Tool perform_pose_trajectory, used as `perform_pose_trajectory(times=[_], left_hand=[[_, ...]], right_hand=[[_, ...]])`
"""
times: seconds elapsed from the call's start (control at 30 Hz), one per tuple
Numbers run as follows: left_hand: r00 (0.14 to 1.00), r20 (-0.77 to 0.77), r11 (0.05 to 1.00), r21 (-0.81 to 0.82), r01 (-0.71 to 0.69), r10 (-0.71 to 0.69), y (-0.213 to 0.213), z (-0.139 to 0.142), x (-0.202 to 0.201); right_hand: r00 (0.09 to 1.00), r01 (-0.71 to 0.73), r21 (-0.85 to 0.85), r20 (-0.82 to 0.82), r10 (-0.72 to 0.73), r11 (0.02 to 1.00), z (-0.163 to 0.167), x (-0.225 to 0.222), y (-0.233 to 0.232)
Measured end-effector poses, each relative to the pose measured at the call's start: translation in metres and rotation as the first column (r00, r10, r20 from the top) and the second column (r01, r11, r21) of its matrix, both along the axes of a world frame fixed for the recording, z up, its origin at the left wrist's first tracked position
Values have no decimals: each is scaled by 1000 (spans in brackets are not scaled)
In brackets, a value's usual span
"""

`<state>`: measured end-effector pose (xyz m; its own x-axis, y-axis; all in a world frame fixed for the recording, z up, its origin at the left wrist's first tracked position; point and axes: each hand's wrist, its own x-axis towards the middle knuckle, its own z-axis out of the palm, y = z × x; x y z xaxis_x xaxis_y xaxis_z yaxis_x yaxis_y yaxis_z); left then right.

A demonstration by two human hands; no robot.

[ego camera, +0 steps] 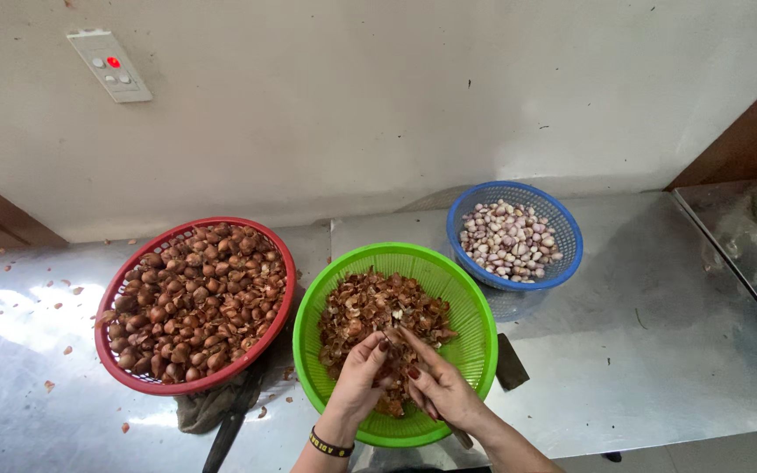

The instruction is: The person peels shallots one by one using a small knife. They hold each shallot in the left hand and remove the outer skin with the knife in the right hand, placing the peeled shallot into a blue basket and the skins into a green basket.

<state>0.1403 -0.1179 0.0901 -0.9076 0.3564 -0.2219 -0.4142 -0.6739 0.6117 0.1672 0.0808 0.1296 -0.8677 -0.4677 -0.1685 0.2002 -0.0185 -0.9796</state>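
Steel table: fingers pinching shallot.

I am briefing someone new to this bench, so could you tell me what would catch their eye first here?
Three bright plastic baskets on the steel table: a red basket of unpeeled shallots at left, a green basket of brown skins in the middle, a blue basket of peeled bulbs behind it at right. Over the green one, the left hand and right hand meet.
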Motion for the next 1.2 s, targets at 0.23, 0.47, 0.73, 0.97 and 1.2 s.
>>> perform_pose_trajectory(times=[0.23, 0.47, 0.73, 0.97, 1.2], left_hand=[[999, -25, 997, 64, 49, -48, -3, -10, 2], [975, 208, 997, -45, -69, 77, -4, 0, -1], [971, 165, 918, -329, 221, -175, 9, -28, 4], [917, 399, 1000, 2, 25, -24, 9, -23, -3], [964, 248, 995, -1, -98, 95, 8, -19, -6]], right_hand=[[976, 42, -164, 218, -5, 985, -8, -8, 10], [975, 132, 280, 136, -176, 951, -18, -26, 23], [982, 70, 659, -176, 63, 749, -8, -14, 8], [886, 381, 390, -414, -210, 838, 5, -74, 47], [863, 494, 442, -143, -484, 749, 28, -110, 82]])
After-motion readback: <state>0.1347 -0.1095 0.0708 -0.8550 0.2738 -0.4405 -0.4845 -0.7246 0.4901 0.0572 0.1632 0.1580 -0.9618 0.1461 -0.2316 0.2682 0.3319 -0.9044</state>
